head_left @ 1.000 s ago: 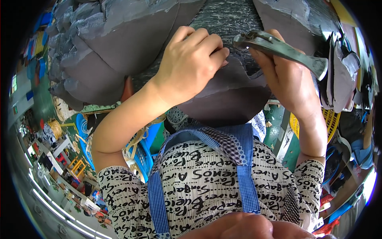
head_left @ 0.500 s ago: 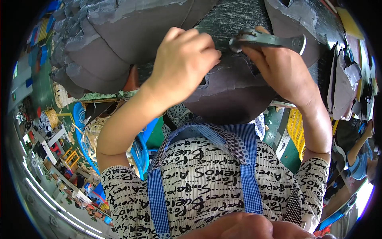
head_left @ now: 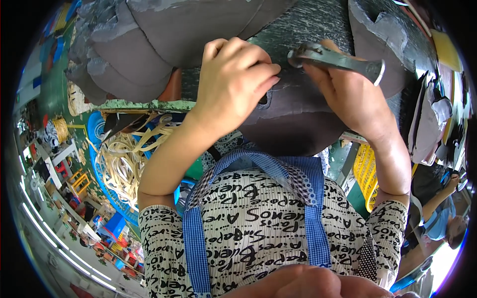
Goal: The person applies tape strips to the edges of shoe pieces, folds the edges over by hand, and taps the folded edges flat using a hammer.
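My right hand is wrapped round a hammer; its metal head lies crosswise over my knuckles and the handle is mostly hidden. My left hand is closed, its fingertips bent down over a dark brown leather sheet with torn edges. Whatever those fingers pinch is hidden beneath them. A small dark edge or cutout shows in the sheet just below my left fingertips. The hammer head is held above the sheet, to the right of my left hand and apart from it. The sheet's rounded end hangs over the bench's near edge.
Larger stacked dark leather pieces cover the bench's left side, and another piece lies at right. The scuffed bench top shows between them. A blue basket of pale strips stands below left, a yellow basket below right. Another person is at far right.
My left hand has shifted slightly right and down over the leather. The hammer in my right hand sits a little lower. The view has shifted, showing more of the pale strips.
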{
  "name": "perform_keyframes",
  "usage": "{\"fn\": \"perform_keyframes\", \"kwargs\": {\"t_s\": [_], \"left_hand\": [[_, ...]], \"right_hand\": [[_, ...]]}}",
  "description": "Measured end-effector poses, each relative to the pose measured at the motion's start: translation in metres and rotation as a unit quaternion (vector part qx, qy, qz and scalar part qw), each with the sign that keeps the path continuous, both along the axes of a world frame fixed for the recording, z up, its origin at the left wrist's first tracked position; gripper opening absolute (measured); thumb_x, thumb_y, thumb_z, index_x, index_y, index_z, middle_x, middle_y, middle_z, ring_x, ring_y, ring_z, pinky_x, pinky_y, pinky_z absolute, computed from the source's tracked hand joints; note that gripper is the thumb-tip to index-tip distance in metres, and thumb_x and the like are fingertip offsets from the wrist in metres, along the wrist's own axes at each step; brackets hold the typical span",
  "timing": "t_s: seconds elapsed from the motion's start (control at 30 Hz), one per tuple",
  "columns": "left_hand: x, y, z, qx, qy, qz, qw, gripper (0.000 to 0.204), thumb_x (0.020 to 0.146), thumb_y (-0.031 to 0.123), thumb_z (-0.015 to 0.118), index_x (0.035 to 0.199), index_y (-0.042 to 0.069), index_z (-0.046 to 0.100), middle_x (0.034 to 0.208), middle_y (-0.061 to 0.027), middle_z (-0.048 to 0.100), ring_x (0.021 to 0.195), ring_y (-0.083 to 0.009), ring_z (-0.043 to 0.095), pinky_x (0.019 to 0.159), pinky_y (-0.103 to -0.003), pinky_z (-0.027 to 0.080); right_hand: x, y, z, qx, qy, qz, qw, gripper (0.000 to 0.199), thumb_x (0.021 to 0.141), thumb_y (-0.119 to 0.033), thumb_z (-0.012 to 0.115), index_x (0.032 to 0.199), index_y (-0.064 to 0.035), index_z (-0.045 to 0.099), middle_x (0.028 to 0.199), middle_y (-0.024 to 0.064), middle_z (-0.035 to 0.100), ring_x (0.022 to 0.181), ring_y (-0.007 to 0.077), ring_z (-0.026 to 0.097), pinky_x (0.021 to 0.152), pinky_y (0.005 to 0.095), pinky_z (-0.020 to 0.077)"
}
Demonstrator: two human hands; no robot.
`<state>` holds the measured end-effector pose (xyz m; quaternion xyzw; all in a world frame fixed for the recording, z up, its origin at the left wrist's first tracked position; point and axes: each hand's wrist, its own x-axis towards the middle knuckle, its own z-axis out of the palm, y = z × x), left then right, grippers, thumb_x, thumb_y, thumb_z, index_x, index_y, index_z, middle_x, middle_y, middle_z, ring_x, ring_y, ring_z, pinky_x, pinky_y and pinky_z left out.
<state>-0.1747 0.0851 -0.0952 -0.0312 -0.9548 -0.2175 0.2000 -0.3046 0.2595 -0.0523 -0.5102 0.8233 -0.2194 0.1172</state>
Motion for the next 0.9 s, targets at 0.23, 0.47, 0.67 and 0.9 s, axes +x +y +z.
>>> {"fn": "perform_keyframes", "kwargs": {"t_s": [0.23,0.47,0.67,0.9], "left_hand": [[0.007,0.019,-0.004,-0.077,0.013,0.047,0.996,0.017,0.075,0.014,0.072,0.092,0.011,0.07,0.09,0.0023,0.064,0.088,-0.0194,0.06,0.088,-0.041,0.04],[0.015,0.006,-0.011,-0.001,0.04,0.073,0.997,0.017,0.071,0.018,0.079,0.086,0.012,0.072,0.09,0.0047,0.065,0.091,-0.0185,0.059,0.092,-0.041,0.037],[0.017,0.021,-0.008,-0.036,0.034,0.092,0.995,0.016,0.072,0.017,0.078,0.087,0.011,0.072,0.091,0.0042,0.064,0.09,-0.0189,0.058,0.094,-0.044,0.036],[0.022,0.014,-0.013,-0.059,0.037,0.11,0.991,0.02,0.072,0.021,0.079,0.09,0.013,0.073,0.093,0.0053,0.065,0.095,-0.0183,0.058,0.101,-0.049,0.031]], "right_hand": [[-0.002,-0.007,-0.008,-0.118,0.044,0.041,0.991,0.013,0.088,-0.01,0.068,0.093,-0.0028,0.058,0.066,0.0143,0.059,0.059,0.0342,0.062,0.049,0.0407,0.048],[0.0,-0.011,-0.008,-0.051,0.04,0.091,0.994,0.014,0.089,-0.008,0.067,0.098,-0.0036,0.057,0.063,0.0142,0.056,0.056,0.0324,0.061,0.046,0.0392,0.0471],[0.0,-0.012,-0.011,-0.066,0.04,0.087,0.993,0.015,0.089,-0.007,0.067,0.099,-0.0044,0.057,0.064,0.015,0.059,0.055,0.0344,0.061,0.045,0.0406,0.0471],[0.003,-0.014,-0.01,-0.103,0.024,0.127,0.986,0.014,0.089,-0.007,0.067,0.098,-0.0042,0.057,0.069,0.0138,0.061,0.056,0.0344,0.061,0.046,0.04,0.048]]}}
